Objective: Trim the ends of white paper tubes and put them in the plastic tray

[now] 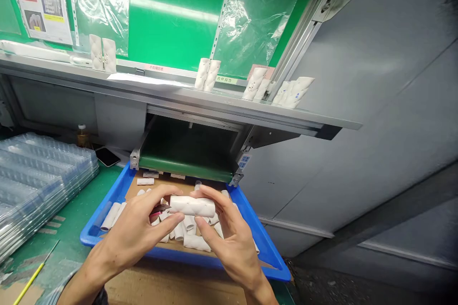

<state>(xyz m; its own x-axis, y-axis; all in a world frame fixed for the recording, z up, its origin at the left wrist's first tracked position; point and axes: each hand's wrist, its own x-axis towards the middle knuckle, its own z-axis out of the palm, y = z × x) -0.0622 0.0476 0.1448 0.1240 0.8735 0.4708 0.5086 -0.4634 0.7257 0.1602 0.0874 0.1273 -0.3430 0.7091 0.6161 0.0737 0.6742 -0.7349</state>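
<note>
My left hand point(134, 233) and my right hand point(225, 238) together hold a white cylindrical plastic part point(192, 205) level above a blue tray point(107, 202). The left thumb and fingers pinch its left end, where a small dark red tool tip point(160, 208) shows. The right hand's fingertips grip the part's right end and underside. Several more white cylindrical parts point(195, 242) lie loose in the tray on a cardboard liner.
A green conveyor belt point(182, 167) ends just behind the tray. A stack of clear plastic trays point(39, 176) stands at left, with a phone point(107, 156) and a bottle point(82, 136) behind. White sample parts point(207, 75) stand on the shelf above. A grey panel point(375, 128) fills the right.
</note>
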